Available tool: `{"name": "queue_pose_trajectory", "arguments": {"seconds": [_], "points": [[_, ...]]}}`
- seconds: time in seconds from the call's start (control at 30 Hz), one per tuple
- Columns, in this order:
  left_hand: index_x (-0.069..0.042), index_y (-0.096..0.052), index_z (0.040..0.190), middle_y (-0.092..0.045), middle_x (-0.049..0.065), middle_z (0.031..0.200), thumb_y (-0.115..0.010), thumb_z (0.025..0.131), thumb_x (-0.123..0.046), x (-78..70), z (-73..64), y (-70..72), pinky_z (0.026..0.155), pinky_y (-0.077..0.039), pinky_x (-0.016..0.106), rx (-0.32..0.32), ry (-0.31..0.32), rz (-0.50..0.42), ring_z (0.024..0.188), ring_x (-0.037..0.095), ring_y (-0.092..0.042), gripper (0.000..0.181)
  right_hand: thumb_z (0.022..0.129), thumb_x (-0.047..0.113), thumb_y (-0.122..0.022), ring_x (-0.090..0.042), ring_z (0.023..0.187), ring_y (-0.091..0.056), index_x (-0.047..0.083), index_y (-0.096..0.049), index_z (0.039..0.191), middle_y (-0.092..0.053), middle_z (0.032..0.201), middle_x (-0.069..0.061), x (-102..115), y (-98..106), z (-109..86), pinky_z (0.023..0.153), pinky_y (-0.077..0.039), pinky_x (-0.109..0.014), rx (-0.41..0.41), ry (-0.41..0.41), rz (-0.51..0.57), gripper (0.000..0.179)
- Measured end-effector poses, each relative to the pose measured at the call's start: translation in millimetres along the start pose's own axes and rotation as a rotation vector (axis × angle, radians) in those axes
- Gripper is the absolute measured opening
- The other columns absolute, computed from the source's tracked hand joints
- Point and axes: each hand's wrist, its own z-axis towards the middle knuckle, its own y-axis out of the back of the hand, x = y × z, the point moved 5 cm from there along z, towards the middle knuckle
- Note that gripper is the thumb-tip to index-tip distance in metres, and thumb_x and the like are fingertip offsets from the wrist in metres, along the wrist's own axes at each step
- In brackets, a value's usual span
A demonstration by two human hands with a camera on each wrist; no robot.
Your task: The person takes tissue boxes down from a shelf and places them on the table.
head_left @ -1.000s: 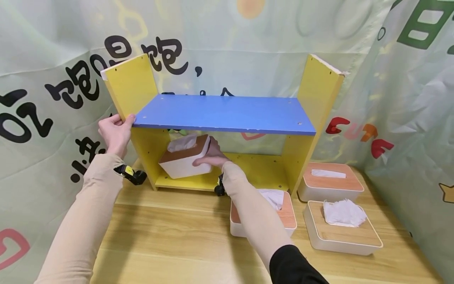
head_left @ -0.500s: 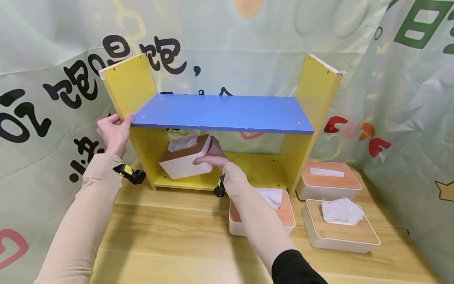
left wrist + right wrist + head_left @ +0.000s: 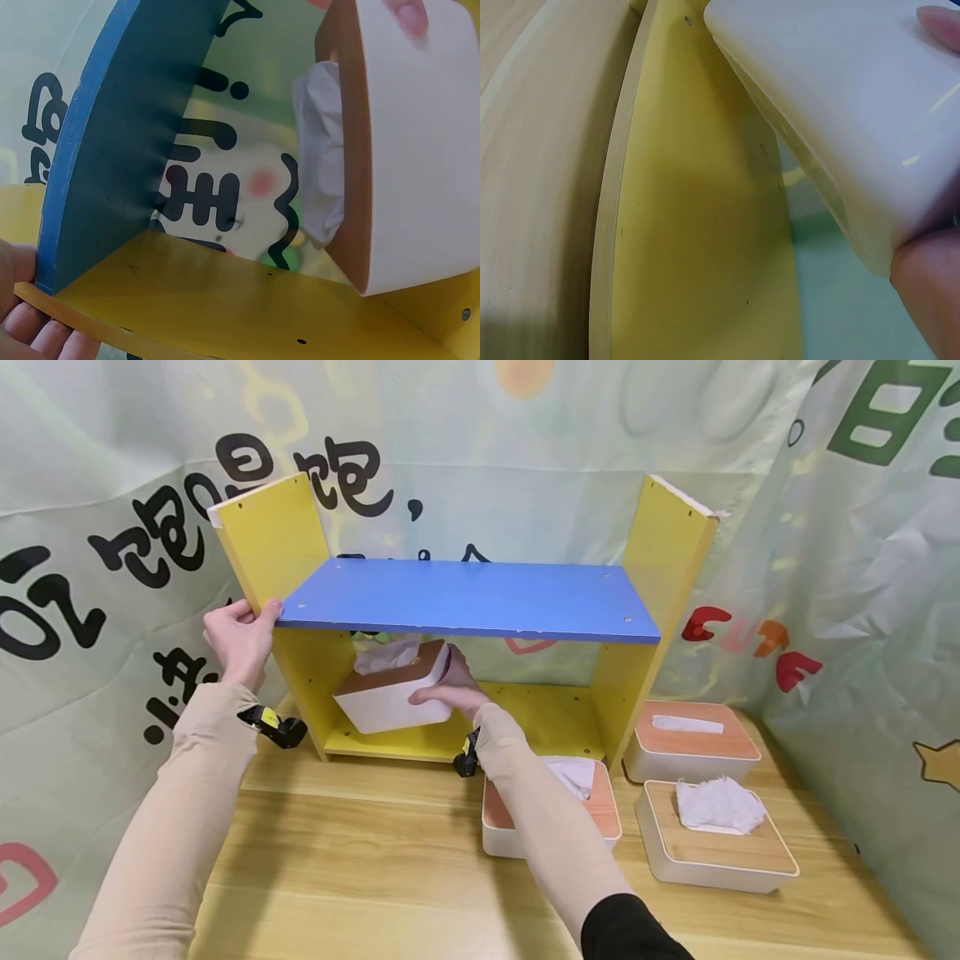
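Observation:
My right hand (image 3: 453, 685) grips the right end of a white tissue box (image 3: 393, 706) with a brown wood-look lid and a white tissue sticking out. The box is tilted, held inside the lower compartment at the left, below the blue shelf board (image 3: 472, 597). In the right wrist view its underside (image 3: 817, 150) hangs above the yellow bottom board (image 3: 705, 195). My left hand (image 3: 240, 639) holds the front edge of the yellow left side panel (image 3: 277, 543), its thumb at the blue board's corner. In the left wrist view its curled fingers (image 3: 52, 337) show behind that panel.
To the right of the shelf unit stand two more tissue boxes, a farther one (image 3: 690, 739) and a nearer one (image 3: 716, 839). Another tissue box (image 3: 555, 814) sits partly under my right forearm. A printed cloth (image 3: 480, 435) hangs behind the wooden table (image 3: 360, 860).
The tissue box in my right hand has risen slightly within the lower compartment. My left hand keeps its hold on the side panel. The whole view has drifted a little.

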Motion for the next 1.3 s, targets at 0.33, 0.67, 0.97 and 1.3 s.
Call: {"name": "queue_pose_trajectory", "arguments": {"seconds": [0.33, 0.67, 0.97, 1.3], "points": [[-0.007, -0.069, 0.129, -0.051, -0.035, 0.054, -0.073, 0.091, -0.030, -0.1, 0.3, -0.6, 0.065, -0.048, 0.006, 0.011, 0.008, -0.002, 0.066, -0.012, -0.058, 0.044, 0.070, 0.019, -0.088, -0.025, 0.154, -0.021, 0.019, -0.002, 0.163, -0.009, 0.170, -0.006, 5.7, 3.8, -7.4, 0.127, -0.028, -0.046, 0.002, -0.024, 0.040, 0.126], [-0.007, -0.069, 0.129, -0.052, -0.035, 0.054, -0.074, 0.091, -0.029, 0.5, 1.0, -0.2, 0.065, -0.048, 0.006, 0.005, 0.006, -0.013, 0.065, -0.012, -0.058, 0.044, 0.069, 0.016, -0.088, -0.026, 0.153, -0.023, 0.016, -0.003, 0.163, -0.011, 0.169, -0.007, 14.6, 7.9, -13.3, 0.126, -0.031, -0.046, -0.003, 0.027, 0.053, 0.127], [-0.009, -0.068, 0.130, -0.056, -0.033, 0.059, -0.074, 0.091, -0.029, 1.3, 1.4, -2.5, 0.066, -0.049, 0.006, 0.020, 0.028, -0.025, 0.067, -0.012, -0.059, 0.045, 0.068, 0.014, -0.088, -0.029, 0.140, -0.040, 0.016, -0.008, 0.162, -0.027, 0.161, -0.011, 20.5, 12.6, -30.4, 0.119, -0.041, -0.046, -0.027, 0.048, 0.067, 0.123], [-0.008, -0.067, 0.131, -0.053, -0.035, 0.054, -0.073, 0.092, -0.029, -0.5, 0.7, -0.9, 0.063, -0.048, 0.005, 0.029, 0.012, -0.020, 0.064, -0.011, -0.058, 0.045, 0.063, 0.011, -0.090, -0.027, 0.146, -0.035, 0.014, -0.010, 0.162, -0.024, 0.165, -0.010, 26.6, 9.4, -54.0, 0.122, -0.037, -0.043, -0.058, 0.052, 0.095, 0.127]]}}
